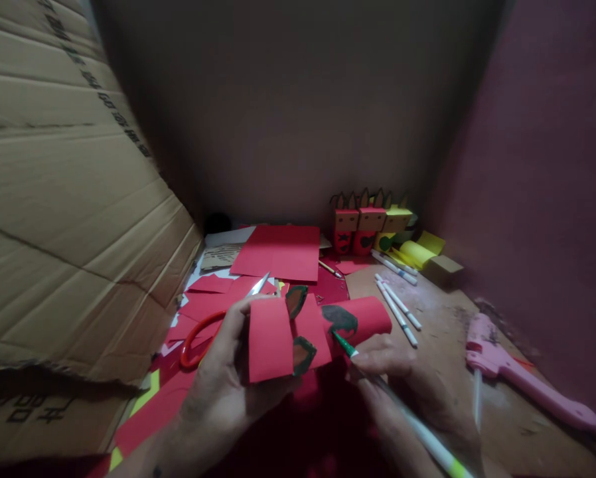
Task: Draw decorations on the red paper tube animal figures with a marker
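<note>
A red paper figure (271, 340) with a box-shaped head, two green-edged brown ears and a rolled tube body (372, 318) lies sideways in my left hand (223, 392), whose fingers are wrapped round the head. The tube bears a dark green patch. My right hand (402, 378) is closed on a white marker (422, 431) with a green tip, and the tip touches the tube at the patch's lower edge. Behind my left hand are orange-handled scissors (192, 342), blades pointing away.
Red paper sheets (283, 252) lie at the back left beside a cardboard wall (69, 199). Finished-looking box-headed figures (370, 219) stand at the back. Several white markers (395, 309), a yellow roll (420, 255) and a pink glue gun (517, 375) are on the right.
</note>
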`<state>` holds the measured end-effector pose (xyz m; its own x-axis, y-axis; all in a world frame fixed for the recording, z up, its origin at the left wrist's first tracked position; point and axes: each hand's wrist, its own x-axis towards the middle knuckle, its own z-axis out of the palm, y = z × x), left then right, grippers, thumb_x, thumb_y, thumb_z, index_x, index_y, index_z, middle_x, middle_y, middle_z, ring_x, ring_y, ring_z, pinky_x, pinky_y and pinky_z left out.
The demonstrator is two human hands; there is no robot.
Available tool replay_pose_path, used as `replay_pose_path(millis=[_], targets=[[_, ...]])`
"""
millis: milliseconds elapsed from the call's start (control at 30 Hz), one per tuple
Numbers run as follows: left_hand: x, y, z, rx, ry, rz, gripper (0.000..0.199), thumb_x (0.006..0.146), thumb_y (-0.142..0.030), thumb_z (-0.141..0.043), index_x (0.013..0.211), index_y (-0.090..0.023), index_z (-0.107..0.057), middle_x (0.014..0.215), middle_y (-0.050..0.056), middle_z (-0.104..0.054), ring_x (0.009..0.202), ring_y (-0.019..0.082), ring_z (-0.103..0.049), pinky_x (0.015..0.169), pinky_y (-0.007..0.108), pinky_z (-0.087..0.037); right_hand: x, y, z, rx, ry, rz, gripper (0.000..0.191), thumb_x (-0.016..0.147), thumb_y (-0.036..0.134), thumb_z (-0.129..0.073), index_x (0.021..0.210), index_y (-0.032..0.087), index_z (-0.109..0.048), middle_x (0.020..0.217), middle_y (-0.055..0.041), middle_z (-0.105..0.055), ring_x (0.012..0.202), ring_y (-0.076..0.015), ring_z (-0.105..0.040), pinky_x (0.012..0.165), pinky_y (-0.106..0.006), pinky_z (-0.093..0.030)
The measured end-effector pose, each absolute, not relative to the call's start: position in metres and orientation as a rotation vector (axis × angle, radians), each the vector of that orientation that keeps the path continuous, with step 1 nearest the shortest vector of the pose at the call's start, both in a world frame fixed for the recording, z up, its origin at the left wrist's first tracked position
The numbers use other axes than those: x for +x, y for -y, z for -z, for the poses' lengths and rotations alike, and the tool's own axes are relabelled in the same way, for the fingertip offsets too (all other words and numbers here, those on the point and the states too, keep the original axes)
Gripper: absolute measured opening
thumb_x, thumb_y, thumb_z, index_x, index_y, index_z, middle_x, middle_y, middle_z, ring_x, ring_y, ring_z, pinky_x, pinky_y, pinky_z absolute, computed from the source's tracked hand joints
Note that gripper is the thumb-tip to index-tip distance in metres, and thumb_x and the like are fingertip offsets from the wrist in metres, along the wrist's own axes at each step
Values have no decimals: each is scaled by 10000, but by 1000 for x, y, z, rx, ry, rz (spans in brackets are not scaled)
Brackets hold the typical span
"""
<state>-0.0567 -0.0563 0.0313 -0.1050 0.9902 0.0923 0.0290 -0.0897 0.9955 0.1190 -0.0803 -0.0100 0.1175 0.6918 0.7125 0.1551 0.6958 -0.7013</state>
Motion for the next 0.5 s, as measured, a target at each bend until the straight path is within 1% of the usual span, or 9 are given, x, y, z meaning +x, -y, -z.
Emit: replay_pose_path(millis=[100,167,267,333,400,500], targets=[[-55,58,-34,1212,-1263,-1364,512,657,-247,-879,1093,-276,-610,972,24,-761,749,213,-737,617,263,-615,118,81,10,-764,1420,-452,124,999,206,-539,1020,266,-646,831,-28,-640,734,-150,-635,606,-234,-489],[-54,59,-34,1220,-1257,-1354,574,620,-252,-904,1106,-270,-599,951,22,-755,736,210,-731,614,260,-610,119,82,9,-779,1413,-453,122,1001,208,-538,1020,267,-643,838,-25,-640,723,-144,-628,630,-236,-494],[-55,58,-34,1253,-1264,-1346,669,554,-244,-943,1127,-270,-600,913,-2,-740,725,192,-722,624,241,-600,119,83,10,-785,1399,-489,116,996,213,-538,1036,268,-632,840,-27,-625,679,-146,-601,593,-242,-484],[-55,58,-34,1243,-1247,-1349,660,541,-242,-951,1102,-271,-604,914,-10,-738,736,188,-724,650,240,-603,118,82,11,-776,1394,-504,120,992,201,-542,1030,272,-631,831,-22,-621,666,-140,-589,580,-236,-478],[-54,57,-34,1228,-1209,-1353,632,542,-231,-948,1072,-274,-605,917,-14,-740,753,194,-731,678,249,-612,117,81,12,-743,1406,-505,135,993,187,-535,1037,272,-630,833,-19,-630,674,-137,-595,597,-235,-485],[-54,57,-34,1222,-1212,-1366,622,553,-220,-940,1073,-282,-604,940,-10,-751,764,207,-740,664,253,-616,115,80,12,-698,1437,-494,146,1001,187,-520,1058,264,-630,843,-25,-638,704,-137,-611,614,-236,-493]])
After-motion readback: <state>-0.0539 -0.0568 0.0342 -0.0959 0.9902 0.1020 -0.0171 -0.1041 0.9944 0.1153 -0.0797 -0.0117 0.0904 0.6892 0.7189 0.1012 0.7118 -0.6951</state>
